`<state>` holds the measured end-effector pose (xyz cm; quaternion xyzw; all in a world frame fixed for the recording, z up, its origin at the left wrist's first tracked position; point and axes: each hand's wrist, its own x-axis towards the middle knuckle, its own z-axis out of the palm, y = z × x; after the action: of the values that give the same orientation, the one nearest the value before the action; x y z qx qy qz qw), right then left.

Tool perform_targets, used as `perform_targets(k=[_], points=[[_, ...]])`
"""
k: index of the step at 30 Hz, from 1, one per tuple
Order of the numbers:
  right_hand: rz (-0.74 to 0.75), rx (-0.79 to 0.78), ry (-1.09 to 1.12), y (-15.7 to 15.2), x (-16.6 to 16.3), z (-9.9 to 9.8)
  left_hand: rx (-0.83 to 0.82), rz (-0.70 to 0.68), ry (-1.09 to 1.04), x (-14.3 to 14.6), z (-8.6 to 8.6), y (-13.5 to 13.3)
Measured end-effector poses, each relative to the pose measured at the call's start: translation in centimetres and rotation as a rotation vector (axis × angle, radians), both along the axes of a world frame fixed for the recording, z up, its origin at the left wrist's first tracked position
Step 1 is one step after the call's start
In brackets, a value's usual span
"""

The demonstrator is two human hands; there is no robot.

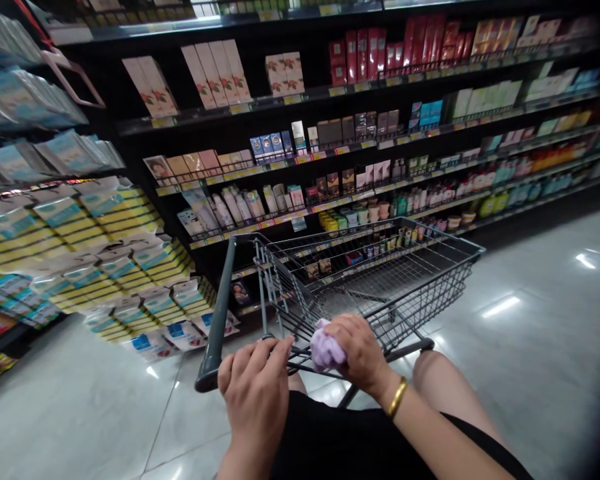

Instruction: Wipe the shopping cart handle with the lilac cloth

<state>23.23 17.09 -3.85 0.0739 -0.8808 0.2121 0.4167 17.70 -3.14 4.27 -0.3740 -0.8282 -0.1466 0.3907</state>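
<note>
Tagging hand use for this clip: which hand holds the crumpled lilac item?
The right hand, with the gold bangle on its wrist, holds the crumpled lilac item. The left hand, by the cart handle, shows no bangle or lilac item.

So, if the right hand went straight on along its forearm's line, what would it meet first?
Probably the shopping cart, which lies in line past the purple bundle that the right hand grips; exact depth is unclear.
</note>
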Motion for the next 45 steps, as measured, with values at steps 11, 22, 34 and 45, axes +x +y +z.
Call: perform_targets(k=[11, 22, 34, 45], points=[[-0.002, -0.263, 0.037, -4.0, 1.2, 1.6, 0.098, -0.048, -0.032, 3.4, -0.8, 2.0], [-0.081, -0.019, 0.229, -2.4, 4.8, -2.1, 0.115, -0.056, 0.058, 5.2, -1.8, 3.2], [-0.261, -0.107, 0.133, -1.7, 5.4, -6.9, 0.096, -0.033, 0.076, 5.4, -1.7, 3.7], [-0.176, -0.159, 0.186, -1.8, 4.6, -6.8, 0.041, -0.03, 0.088, 5.8, -1.0, 3.9]])
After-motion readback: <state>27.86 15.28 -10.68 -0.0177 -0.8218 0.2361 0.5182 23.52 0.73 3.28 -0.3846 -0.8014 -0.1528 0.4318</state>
